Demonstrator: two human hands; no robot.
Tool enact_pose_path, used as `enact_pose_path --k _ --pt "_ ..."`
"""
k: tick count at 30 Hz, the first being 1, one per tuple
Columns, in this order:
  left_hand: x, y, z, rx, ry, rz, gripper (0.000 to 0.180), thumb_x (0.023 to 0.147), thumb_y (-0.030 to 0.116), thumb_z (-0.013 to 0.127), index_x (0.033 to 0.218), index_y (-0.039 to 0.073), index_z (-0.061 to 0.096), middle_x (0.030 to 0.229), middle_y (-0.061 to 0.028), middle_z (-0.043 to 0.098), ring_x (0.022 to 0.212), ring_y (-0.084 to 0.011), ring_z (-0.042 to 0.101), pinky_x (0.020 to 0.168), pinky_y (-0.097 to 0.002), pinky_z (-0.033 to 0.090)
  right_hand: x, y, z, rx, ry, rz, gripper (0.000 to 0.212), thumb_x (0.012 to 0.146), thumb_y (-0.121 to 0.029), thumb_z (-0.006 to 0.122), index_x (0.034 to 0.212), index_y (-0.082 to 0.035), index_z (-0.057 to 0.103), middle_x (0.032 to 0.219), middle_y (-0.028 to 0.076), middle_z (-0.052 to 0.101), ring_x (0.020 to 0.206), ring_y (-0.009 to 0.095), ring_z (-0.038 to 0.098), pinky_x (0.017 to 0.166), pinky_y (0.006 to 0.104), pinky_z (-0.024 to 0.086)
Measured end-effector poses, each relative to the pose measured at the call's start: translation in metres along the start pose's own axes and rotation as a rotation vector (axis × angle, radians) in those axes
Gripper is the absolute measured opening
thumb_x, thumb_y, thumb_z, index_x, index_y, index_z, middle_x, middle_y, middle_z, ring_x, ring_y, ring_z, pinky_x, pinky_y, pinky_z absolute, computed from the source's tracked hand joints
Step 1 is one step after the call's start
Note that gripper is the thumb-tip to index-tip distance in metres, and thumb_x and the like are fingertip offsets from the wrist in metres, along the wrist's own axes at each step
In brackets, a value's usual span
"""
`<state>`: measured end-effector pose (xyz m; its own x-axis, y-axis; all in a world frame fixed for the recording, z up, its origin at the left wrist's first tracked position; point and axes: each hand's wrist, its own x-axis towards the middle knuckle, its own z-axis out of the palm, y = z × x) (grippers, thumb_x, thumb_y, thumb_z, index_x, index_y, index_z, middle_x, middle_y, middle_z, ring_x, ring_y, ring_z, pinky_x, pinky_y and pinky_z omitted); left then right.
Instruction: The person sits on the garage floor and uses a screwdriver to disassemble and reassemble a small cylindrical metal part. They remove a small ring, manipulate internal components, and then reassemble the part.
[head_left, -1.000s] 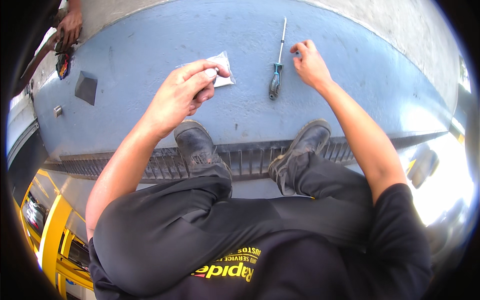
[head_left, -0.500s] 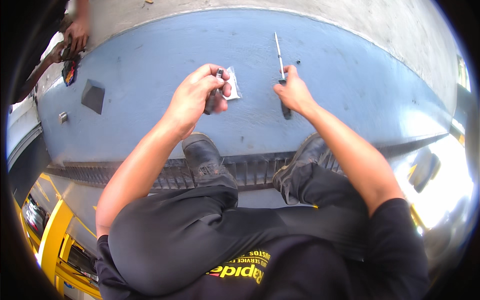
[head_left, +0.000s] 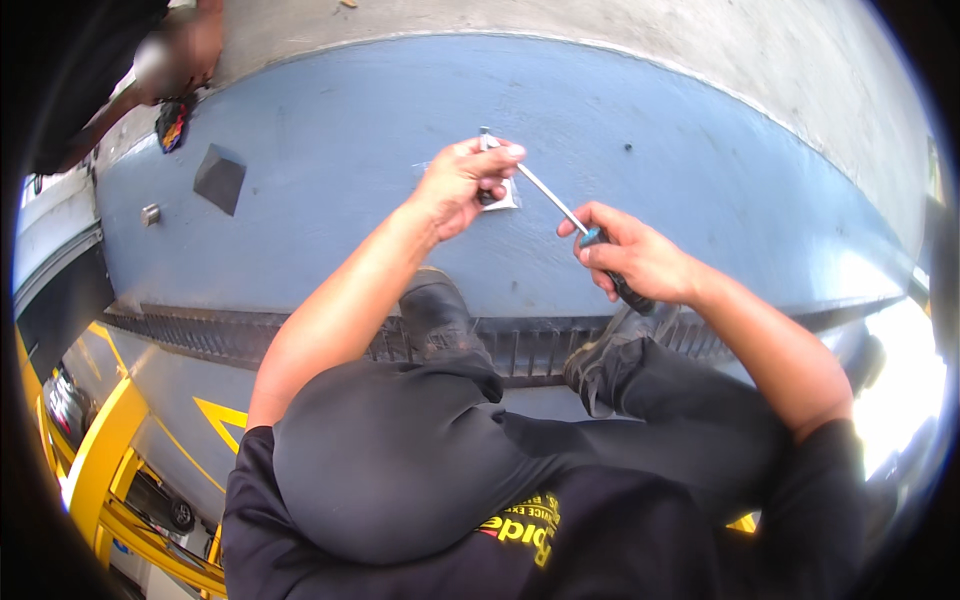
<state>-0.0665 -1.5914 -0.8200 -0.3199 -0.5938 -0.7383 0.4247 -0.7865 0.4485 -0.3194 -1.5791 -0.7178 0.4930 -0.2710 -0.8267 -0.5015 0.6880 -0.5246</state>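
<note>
My right hand point(head_left: 640, 255) is wrapped round the dark handle of a screwdriver point(head_left: 553, 198) with a teal collar. Its steel shaft slants up and left, and the tip reaches my left fingertips. My left hand point(head_left: 462, 185) grips a small dark part point(head_left: 485, 137) with a metallic end standing above the fingers. Most of that part is hidden by the hand, so its kind is unclear. Beneath this hand a small clear packet with white contents point(head_left: 505, 193) lies on the blue floor point(head_left: 380, 110).
A dark pyramid-shaped block point(head_left: 220, 182) and a short metal cylinder point(head_left: 150, 215) sit at left. A small dark piece point(head_left: 628, 147) lies farther right. Another person's arm point(head_left: 105, 115) enters at upper left. My boots point(head_left: 440, 315) rest by a black ribbed edge point(head_left: 530, 345); a yellow frame point(head_left: 105, 440) stands lower left.
My right hand has turned the screwdriver from nearly upright to slanting left, bringing its tip to my left fingers. The view has shifted, and the other person's hands are now less visible.
</note>
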Motion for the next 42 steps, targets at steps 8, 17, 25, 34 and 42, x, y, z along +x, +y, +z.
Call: enact_pose_path --k 8,17,25,34,42 --pt "0.044 -0.008 0.015 0.786 -0.141 0.204 0.027 0.090 0.026 0.079 0.108 0.008 0.072 0.097 -0.0016 0.069 0.071 -0.0084 0.055 0.068 -0.0278 0.047 -0.021 0.048 -0.039 -0.027 -0.021 0.123 0.034 0.100 -0.007 0.051 0.135 -0.006 0.049 0.084 0.000 0.051 0.064 0.010 0.053 0.062 0.0288 0.049" --pt "0.025 0.011 0.045 0.833 -0.474 -0.057 0.023 0.091 0.025 0.075 0.101 0.004 0.076 0.084 -0.0029 0.069 0.074 -0.0103 0.056 0.068 -0.0277 0.046 -0.053 0.034 -0.093 -0.051 -0.239 0.148 0.036 0.102 -0.023 0.062 0.135 -0.009 0.058 0.069 -0.004 0.049 0.061 0.008 0.048 0.059 0.0261 0.044" --pt "0.068 -0.006 0.014 1.096 -0.232 0.140 0.027 0.094 0.023 0.074 0.115 0.005 0.074 0.104 -0.0065 0.071 0.094 -0.0181 0.064 0.083 -0.0340 0.052 -0.063 0.052 -0.143 -0.322 -0.021 0.287 0.035 0.102 -0.027 0.060 0.130 -0.007 0.063 0.077 0.000 0.054 0.061 0.010 0.054 0.060 0.0294 0.047" --pt "0.077 -0.019 0.022 1.050 -0.145 0.346 0.037 0.101 0.020 0.061 0.135 0.006 0.063 0.126 -0.0065 0.065 0.094 -0.0176 0.062 0.089 -0.0313 0.053 -0.017 0.056 -0.114 -0.404 0.332 0.018 0.026 0.105 -0.020 0.052 0.125 -0.006 0.059 0.079 0.003 0.057 0.075 0.014 0.058 0.071 0.0328 0.051" --pt "-0.010 0.045 0.045 0.190 -0.236 0.069 0.045 0.106 0.025 0.046 0.141 -0.001 0.055 0.090 -0.0082 0.065 0.059 -0.0073 0.044 0.049 -0.0216 0.038 -0.037 -0.047 -0.056 -0.537 0.235 -0.119 0.048 0.105 -0.012 0.046 0.152 -0.021 0.048 0.069 0.007 0.053 0.066 0.020 0.056 0.069 0.0397 0.049"
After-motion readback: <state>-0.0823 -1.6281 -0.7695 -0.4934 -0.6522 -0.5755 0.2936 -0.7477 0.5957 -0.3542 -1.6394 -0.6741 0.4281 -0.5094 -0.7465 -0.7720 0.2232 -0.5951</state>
